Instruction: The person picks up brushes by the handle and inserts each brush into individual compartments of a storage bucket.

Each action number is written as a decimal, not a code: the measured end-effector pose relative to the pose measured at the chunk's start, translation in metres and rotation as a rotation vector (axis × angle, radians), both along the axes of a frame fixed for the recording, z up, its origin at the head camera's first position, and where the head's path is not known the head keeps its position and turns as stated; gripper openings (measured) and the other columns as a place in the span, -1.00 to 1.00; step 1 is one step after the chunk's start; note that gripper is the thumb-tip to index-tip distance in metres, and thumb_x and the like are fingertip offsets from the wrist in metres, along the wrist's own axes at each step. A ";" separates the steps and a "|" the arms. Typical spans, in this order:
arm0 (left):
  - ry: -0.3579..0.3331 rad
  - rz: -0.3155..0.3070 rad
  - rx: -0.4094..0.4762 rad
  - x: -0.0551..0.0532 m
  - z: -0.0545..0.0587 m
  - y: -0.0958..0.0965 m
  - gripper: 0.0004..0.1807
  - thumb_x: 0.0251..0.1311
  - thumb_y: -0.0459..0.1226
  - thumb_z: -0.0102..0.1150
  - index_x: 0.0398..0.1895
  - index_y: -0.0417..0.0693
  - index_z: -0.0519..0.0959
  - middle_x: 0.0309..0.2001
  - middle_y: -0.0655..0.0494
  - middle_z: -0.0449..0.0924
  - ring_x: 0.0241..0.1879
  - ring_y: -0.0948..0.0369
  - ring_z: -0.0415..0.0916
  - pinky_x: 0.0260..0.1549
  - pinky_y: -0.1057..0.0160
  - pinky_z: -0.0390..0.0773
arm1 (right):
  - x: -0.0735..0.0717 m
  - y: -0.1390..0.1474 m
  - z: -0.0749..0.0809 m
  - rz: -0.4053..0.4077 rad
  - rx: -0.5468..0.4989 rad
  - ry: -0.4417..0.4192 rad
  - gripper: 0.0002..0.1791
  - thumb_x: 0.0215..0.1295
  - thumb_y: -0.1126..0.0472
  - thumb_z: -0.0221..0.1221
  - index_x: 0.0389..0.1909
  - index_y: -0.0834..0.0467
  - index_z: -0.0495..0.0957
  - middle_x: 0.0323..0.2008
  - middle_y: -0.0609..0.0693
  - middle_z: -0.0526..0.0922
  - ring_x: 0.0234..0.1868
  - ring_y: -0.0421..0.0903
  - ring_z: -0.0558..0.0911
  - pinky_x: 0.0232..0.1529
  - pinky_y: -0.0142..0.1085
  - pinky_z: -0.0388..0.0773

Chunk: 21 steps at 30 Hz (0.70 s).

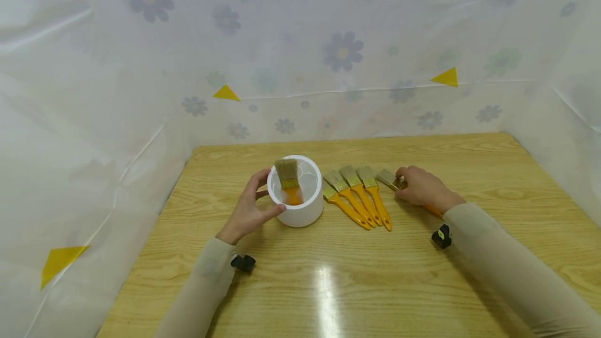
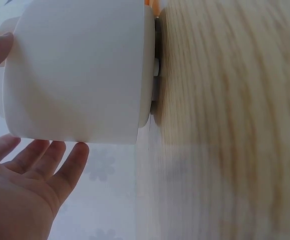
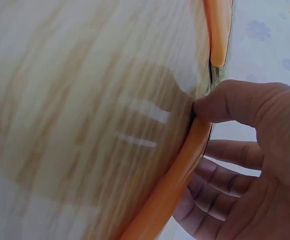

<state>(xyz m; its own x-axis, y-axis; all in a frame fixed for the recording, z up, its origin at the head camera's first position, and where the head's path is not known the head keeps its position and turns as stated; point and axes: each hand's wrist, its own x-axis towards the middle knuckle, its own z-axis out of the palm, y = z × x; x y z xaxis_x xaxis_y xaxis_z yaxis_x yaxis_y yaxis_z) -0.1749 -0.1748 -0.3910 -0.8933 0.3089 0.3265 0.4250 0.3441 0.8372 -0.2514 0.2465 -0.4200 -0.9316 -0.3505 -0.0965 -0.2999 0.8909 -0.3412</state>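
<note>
My left hand [image 1: 250,206] holds a white round container [image 1: 300,218] from its left side, thumb at the near rim and fingers round the far side. Inside the container a paintbrush [image 1: 287,173] leans with its bristles up and its orange handle down. In the left wrist view the fingertips [image 2: 77,152] touch the smooth container wall [image 2: 79,70]. Over on the right, my right hand [image 1: 424,188] pinches another paintbrush [image 1: 387,178] near its metal band. Its orange handle [image 3: 172,182] lies along the tabletop, partly under the palm in the head view.
Several paintbrushes [image 1: 371,192] lie fanned out between the container and my right hand, handles toward me. They rest on a wood-grain table [image 1: 281,286]. Flowered plastic sheeting [image 1: 300,67] hangs behind and at both sides, with yellow triangles [image 1: 226,93] on it.
</note>
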 end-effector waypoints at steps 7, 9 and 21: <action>0.001 -0.002 0.003 0.003 0.005 0.001 -0.12 -0.04 -0.42 0.41 0.36 -0.28 0.16 0.28 -0.17 0.26 0.25 -0.10 0.25 0.10 -0.24 0.38 | 0.001 0.002 -0.001 -0.023 -0.004 0.009 -0.41 0.20 0.10 0.24 0.17 0.35 0.39 0.01 0.31 0.48 -0.12 0.14 0.55 -0.18 0.07 0.51; 0.002 -0.003 0.005 0.002 0.004 0.001 -0.12 -0.03 -0.41 0.42 0.37 -0.27 0.16 0.28 -0.16 0.26 0.26 -0.10 0.24 0.11 -0.25 0.37 | 0.002 0.003 -0.001 -0.032 -0.014 0.013 -0.38 0.20 0.09 0.24 0.19 0.36 0.37 0.03 0.32 0.46 -0.10 0.17 0.53 -0.17 0.08 0.50; -0.001 -0.003 0.005 0.003 0.006 0.001 -0.13 -0.02 -0.41 0.41 0.36 -0.28 0.16 0.28 -0.18 0.26 0.26 -0.10 0.24 0.11 -0.26 0.36 | 0.005 0.005 0.002 -0.045 -0.058 0.039 -0.35 0.19 0.08 0.24 0.22 0.34 0.34 0.04 0.28 0.42 -0.12 0.13 0.52 -0.15 0.08 0.49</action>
